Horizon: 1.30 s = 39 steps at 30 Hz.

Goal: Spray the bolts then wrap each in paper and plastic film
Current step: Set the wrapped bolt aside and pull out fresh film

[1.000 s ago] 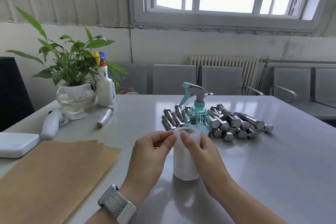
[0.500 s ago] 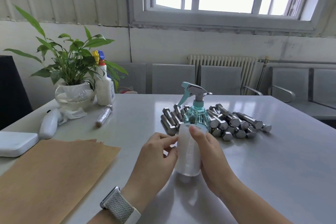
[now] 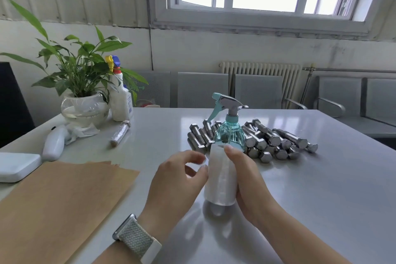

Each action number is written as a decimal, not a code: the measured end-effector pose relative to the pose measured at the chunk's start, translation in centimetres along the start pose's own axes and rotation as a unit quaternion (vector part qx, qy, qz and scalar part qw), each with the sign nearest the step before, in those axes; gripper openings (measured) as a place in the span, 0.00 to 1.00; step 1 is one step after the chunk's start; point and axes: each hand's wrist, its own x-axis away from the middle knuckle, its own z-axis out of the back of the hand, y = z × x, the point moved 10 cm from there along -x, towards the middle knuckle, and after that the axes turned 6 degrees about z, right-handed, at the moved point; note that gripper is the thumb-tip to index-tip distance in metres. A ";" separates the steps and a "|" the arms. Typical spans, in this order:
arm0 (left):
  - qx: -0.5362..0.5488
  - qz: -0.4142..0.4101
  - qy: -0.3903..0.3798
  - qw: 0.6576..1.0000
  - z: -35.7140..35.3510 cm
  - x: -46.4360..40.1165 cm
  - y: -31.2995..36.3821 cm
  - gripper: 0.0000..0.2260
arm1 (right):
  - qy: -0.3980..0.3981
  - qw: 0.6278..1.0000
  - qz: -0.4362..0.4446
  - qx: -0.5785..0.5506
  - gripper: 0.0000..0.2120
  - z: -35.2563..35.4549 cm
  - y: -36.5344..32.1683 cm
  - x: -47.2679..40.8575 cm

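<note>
2 hands on film roll: right hand grips its side, left hand fingertips pick at its surface. Bolts piled behind spray bottle; brown paper at left.

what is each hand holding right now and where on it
The right hand grips the roll of plastic film around its side, thumb near the top. The left hand holds nothing; its fingertips are at the roll's left side.

Bare forearms, with a grey woven watch band on the left wrist.
</note>
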 end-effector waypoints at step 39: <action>0.223 0.064 -0.121 0.965 -1.0 -1.1 -0.7 0.03 | -0.065 0.993 -0.079 0.050 0.29 -1.1 0.4 0.7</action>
